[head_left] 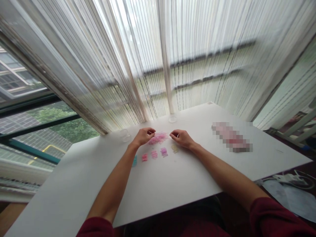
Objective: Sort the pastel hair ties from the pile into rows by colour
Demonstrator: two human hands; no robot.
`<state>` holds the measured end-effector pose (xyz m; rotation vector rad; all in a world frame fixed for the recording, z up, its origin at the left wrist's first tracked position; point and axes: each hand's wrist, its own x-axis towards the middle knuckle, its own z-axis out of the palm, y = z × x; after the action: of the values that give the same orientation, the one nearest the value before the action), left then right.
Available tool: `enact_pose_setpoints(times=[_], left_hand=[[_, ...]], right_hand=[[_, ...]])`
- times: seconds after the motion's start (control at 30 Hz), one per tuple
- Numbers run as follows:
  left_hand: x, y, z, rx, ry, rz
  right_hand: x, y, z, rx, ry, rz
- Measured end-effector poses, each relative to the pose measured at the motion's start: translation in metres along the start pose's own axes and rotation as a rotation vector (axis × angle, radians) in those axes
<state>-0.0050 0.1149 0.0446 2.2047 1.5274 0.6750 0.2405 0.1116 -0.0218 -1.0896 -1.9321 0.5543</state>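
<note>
A loose heap of thin pink and purple pieces (158, 138) lies on the white table (158, 184) between my two hands. My left hand (145, 135) is at the heap's left edge, thumb and fingers pinched; what it holds, if anything, is too small to name. My right hand (180, 136) is closed the same way just right of the heap, its contents also too small to make out. Nearer me runs a row of small sorted groups: teal (134, 161), red (144, 157), pink (154, 154), purple (164, 151) and yellow (175, 148), the last close below my right hand.
Two clear round containers stand near the far edge, one at the left (124, 135) and one in the middle (172, 118). A pixelated pinkish object (230, 136) lies on the right. Sheer curtains (153, 59) hang behind the table. Cables and a plastic bag are beyond its right edge.
</note>
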Motion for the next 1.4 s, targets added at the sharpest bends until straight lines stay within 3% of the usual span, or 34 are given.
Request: enact_pose_setpoints(times=[0.37,0.6,0.77,1.0,1.2,1.4], left_hand=[[-0.006,-0.005,-0.004,-0.004,0.02,-0.009],[-0.011,-0.002,0.001,-0.204,0.194,0.018],[-0.031,0.013,0.014,-0.487,0.2,-0.004],[-0.074,0.037,0.021,-0.683,0.129,-0.028],[-0.093,0.03,0.028,-0.688,0.173,-0.057],[-0.1,0.023,0.039,-0.671,0.178,-0.05]], right_hand=[[-0.001,-0.002,0.0,0.007,0.0,-0.008],[-0.001,-0.005,-0.001,0.01,-0.001,-0.034],[-0.007,-0.019,0.002,0.087,-0.007,-0.156],[-0.021,-0.053,0.007,0.165,-0.052,-0.357],[-0.026,-0.064,0.007,0.15,-0.101,-0.436],[-0.028,-0.064,0.007,0.128,-0.137,-0.425]])
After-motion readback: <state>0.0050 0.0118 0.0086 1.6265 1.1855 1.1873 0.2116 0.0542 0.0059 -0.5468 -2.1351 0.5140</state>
